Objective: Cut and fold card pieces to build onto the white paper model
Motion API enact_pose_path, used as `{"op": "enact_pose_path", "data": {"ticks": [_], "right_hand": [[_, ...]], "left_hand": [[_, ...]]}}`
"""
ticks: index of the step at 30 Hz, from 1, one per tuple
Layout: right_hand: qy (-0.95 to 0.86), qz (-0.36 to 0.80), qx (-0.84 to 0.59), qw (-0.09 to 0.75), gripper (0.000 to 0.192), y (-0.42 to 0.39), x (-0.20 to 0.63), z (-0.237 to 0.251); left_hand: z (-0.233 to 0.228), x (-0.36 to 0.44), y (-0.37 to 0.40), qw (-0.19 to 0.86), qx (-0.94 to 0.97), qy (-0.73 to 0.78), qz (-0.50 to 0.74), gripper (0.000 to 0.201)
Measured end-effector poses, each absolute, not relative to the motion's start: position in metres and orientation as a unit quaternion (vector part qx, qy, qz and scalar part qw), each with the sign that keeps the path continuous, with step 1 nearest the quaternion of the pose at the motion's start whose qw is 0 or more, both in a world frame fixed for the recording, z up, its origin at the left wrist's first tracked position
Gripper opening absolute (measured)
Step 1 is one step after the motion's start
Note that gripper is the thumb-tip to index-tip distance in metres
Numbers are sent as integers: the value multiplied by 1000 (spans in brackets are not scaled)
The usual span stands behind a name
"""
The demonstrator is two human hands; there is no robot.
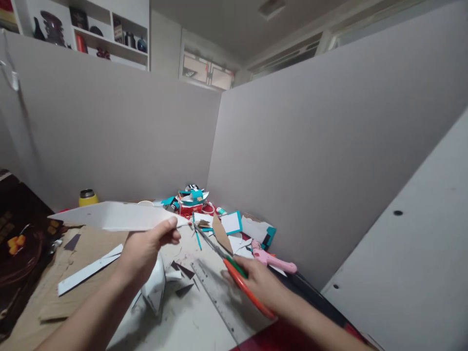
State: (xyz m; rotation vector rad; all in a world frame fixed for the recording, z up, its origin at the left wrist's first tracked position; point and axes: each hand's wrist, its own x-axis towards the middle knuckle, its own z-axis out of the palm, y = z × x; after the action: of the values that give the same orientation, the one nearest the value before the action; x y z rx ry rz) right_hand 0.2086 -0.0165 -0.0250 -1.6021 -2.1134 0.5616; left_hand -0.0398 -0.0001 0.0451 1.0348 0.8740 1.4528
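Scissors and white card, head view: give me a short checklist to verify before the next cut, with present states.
1. Left hand grips the white card: ok.
2. Right hand holds the scissors by the orange handles: ok.
3. Blade tips at the card's edge: ok.
4. Blades open or closed: cannot tell.
5. Left fingers away from the blades: not ok, close to the tips.
6. Ruler lies flat beneath, apart from the blades: ok.

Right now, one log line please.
left hand: holds white card | right hand: holds scissors, blades at card edge | ruler below
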Motion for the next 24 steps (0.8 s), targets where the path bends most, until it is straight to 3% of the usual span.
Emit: {"op": "enact_pose_path", "data": {"ticks": [2,4,7,9,11,14,16,19,24], "right_hand": [[-764,73,-623,151,32,4,215,-29],[-762,27,-638,113,33,21,222,-33],[-756,16,-644,116,29,32,226,-31],[-759,18,-629,167,30,28,219,-26],[-762,105,-574,281,32,15,201,-18],[-668,455,-401,431,38,-6,161,-6],[-572,577,-317,489,40,-14,134,0],[-476,627,-273,554,39,-13,111,6],[-424,575,-305,629,42,10,128,12]], "left_hand": [[48,-40,4,546,392,365,645,22],[48,-40,6,539,377,367,658,24],[44,-37,8,520,405,369,655,29],[40,-34,6,504,435,375,645,33],[36,-31,3,471,464,389,642,35],[30,-24,-3,408,547,402,611,35],[25,-18,-7,388,607,400,566,36],[21,-12,-11,353,672,394,518,40],[37,-33,-6,328,781,369,382,33]]}}
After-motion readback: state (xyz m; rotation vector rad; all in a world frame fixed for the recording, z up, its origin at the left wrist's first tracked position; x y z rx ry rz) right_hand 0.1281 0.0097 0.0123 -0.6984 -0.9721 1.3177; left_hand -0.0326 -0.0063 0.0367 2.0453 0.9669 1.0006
